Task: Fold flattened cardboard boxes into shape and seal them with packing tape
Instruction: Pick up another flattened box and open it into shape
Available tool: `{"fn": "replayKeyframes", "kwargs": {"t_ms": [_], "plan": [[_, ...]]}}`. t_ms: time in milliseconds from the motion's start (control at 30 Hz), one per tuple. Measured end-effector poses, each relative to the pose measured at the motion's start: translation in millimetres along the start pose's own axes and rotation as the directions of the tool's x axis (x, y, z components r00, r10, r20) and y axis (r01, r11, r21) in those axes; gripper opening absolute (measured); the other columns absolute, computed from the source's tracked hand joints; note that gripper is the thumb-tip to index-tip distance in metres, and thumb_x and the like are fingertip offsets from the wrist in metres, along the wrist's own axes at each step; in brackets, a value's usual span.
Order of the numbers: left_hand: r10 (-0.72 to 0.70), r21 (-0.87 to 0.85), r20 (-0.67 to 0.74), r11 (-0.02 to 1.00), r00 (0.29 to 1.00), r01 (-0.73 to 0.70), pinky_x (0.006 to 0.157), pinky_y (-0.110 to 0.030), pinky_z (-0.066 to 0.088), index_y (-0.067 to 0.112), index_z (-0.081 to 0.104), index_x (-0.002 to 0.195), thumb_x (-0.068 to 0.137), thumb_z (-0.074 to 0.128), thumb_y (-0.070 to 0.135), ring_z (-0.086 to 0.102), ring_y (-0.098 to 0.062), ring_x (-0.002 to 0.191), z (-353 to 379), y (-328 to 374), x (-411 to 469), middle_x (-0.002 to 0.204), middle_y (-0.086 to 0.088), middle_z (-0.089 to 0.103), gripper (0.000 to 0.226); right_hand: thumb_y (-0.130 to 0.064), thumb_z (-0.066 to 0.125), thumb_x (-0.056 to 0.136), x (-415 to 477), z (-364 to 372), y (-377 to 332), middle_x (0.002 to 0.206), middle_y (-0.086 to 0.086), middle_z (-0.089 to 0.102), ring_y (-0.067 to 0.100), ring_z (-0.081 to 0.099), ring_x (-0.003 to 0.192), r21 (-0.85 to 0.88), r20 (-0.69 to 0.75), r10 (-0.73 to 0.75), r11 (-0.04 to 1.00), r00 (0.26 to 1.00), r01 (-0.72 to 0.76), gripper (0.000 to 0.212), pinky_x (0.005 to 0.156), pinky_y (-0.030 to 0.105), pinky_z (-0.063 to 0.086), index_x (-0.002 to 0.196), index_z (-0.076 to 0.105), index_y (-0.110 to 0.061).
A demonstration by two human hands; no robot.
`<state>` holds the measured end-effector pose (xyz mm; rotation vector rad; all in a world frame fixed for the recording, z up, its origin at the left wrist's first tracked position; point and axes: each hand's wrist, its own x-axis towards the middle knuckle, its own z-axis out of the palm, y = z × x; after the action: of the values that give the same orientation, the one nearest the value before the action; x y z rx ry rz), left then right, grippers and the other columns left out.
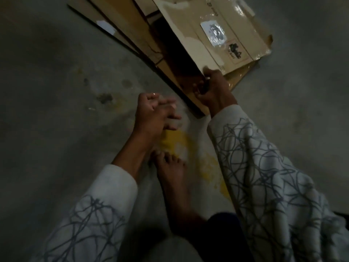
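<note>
A flattened brown cardboard box (222, 33) with a white label and shiny clear tape lies tilted at the upper right, its near edge lifted off the pile. My right hand (213, 89) grips that near corner, fingers curled around the edge. My left hand (156, 110) hovers above the floor to the left of the pile, fingers loosely spread and holding nothing. More flattened cardboard sheets (120, 25) lie stacked beneath and to the left of the lifted box. No tape roll shows.
The grey concrete floor (56, 110) has dark stains and a yellow patch (181, 146) near my bare foot (173, 178). My patterned grey sleeves fill the lower part of the view. The light is dim.
</note>
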<state>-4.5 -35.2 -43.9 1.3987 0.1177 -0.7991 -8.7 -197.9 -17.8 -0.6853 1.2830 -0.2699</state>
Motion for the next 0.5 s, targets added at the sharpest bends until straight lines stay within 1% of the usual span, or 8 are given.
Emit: {"fn": "replayKeyframes", "kwargs": {"t_ms": [67,133,167,233,300,400,467,500], "plan": [[-0.023,-0.036,-0.094,0.999,0.995,0.02,0.052,-0.033,0.057,0.0,0.038,0.124,0.091,0.071,0.003,0.07,-0.022,0.08,-5.3,12.3,-14.9,0.126,-0.015,0.066,0.046,-0.019,0.048,0.101,-32.6,10.3,8.0,0.076,0.0,0.049,0.012,0.048,0.052,0.04,-0.004,-0.008,0.999,1.0,0.008,0.019,0.045,0.021,0.04,0.084,0.051,-0.015],[-0.057,-0.13,-0.139,0.991,0.989,0.039,0.061,-0.035,0.06,-0.004,0.049,0.124,0.085,0.081,0.018,0.072,-0.024,0.091,-13.0,30.7,-38.8,0.128,-0.019,0.066,0.055,-0.014,0.049,0.099,-72.6,18.4,27.5,0.081,0.003,0.059,0.016,0.055,0.056,0.103,-0.01,-0.054,0.993,0.998,0.055,0.01,0.055,0.024,0.043,0.094,0.058,-0.014],[-0.072,-0.187,-0.142,0.981,0.987,0.045,0.064,-0.036,0.06,-0.002,0.057,0.114,0.081,0.084,0.024,0.073,-0.025,0.09,-18.7,43.1,-54.4,0.122,-0.019,0.068,0.049,-0.01,0.051,0.098,-100.8,17.8,46.0,0.091,0.006,0.066,0.02,0.06,0.066,0.118,0.008,-0.096,0.989,0.995,0.094,0.011,0.063,0.028,0.047,0.102,0.061,-0.012],[-0.131,-0.243,-0.137,0.965,0.982,0.095,0.057,-0.031,0.058,0.005,0.065,0.099,0.077,0.088,0.027,0.07,-0.022,0.07,-35.5,69.4,-96.2,0.105,-0.018,0.071,0.038,-0.003,0.058,0.094,-170.3,16.1,86.6,0.114,0.012,0.07,0.024,0.066,0.085,0.15,0.059,-0.086,0.986,0.995,0.077,0.019,0.077,0.034,0.053,0.11,0.065,-0.01],[-0.185,-0.247,-0.19,0.959,0.964,0.135,0.051,-0.031,0.056,0.003,0.066,0.103,0.077,0.086,0.013,0.069,-0.025,0.066,-57.8,89.7,-147.9,0.1,-0.02,0.071,0.034,-0.014,0.07,0.091,-249.7,0.8,132.0,0.104,0.011,0.072,0.024,0.066,0.079,-0.043,0.112,-0.035,0.998,0.993,0.04,0.017,0.073,0.037,0.053,0.107,0.071,-0.007],[-0.122,-0.123,-0.436,0.99,0.892,0.075,0.064,-0.043,0.06,-0.004,0.06,0.102,0.07,0.079,-0.014,0.071,-0.038,0.085,-96.5,105.5,-232.3,0.104,-0.028,0.071,0.038,-0.041,0.071,0.092,-369.0,-43.1,158.2,0.058,0.008,0.063,0.018,0.055,0.041,-0.378,0.264,0.15,0.925,0.953,-0.04,0.038,0.044,0.024,0.045,0.073,0.069,-0.008],[-0.063,-0.025,-0.548,0.998,0.834,0.059,0.065,-0.042,0.06,0.004,0.057,0.103,0.067,0.078,-0.017,0.069,-0.031,0.078,-113.7,115.1,-290.8,0.097,-0.019,0.071,0.047,-0.051,0.06,0.096,-422.0,-72.3,150.0,0.05,0.004,0.059,0.012,0.047,0.033,-0.598,0.392,0.246,0.801,0.887,0.042,0.05,0.039,0.019,0.04,0.068,0.068,-0.01],[-0.028,0.004,-0.575,0.999,0.818,0.037,0.065,-0.039,0.059,0.007,0.054,0.101,0.066,0.078,-0.017,0.067,-0.028,0.075,-118.8,118.9,-318.5,0.093,-0.014,0.069,0.049,-0.059,0.055,0.096,-438.9,-86.1,145.4,0.049,0.0,0.06,0.011,0.052,0.037,-0.729,0.445,0.258,0.661,0.858,0.179,0.058,0.045,0.021,0.045,0.065,0.07,-0.012]]}}
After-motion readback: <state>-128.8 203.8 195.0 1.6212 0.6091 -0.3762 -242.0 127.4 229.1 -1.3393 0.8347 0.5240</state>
